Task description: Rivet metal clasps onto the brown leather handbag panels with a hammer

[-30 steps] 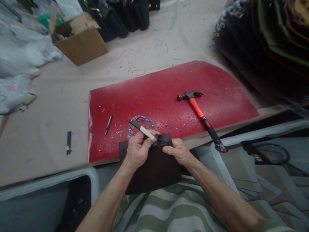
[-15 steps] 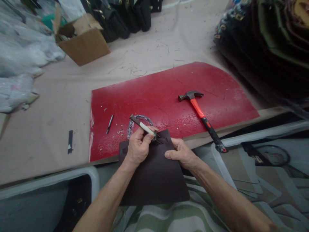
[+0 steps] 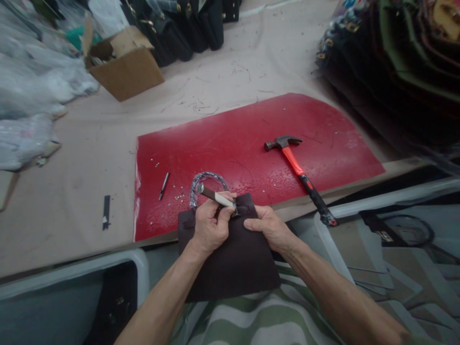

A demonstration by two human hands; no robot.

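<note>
My left hand (image 3: 212, 225) grips a rod-like hand punch (image 3: 221, 198), dark metal with white tape round its middle. The punch's lower end rests at a slotted strap near the top edge of a dark brown leather bag panel (image 3: 233, 258). My right hand (image 3: 269, 227) pinches the panel's right edge, thumb on top and fingers behind. Behind the panel's top edge arches a plastic-wrapped handle (image 3: 209, 175); where it joins is hidden. The panel hangs over the front edge of a red board (image 3: 251, 139).
A claw hammer (image 3: 296, 165) with a red and black handle lies on the board's right. A thin metal rod (image 3: 164, 186) and small white bits lie left. Further off are a cardboard box (image 3: 127, 67), dark bags (image 3: 176, 33) and stacked bags (image 3: 373, 81). White-rimmed bins (image 3: 142, 273) flank me.
My left hand has shifted slightly right and down with the punch, whose lower end has moved right along the panel's top. The panel has tilted a little; my right hand stays nearly still.
</note>
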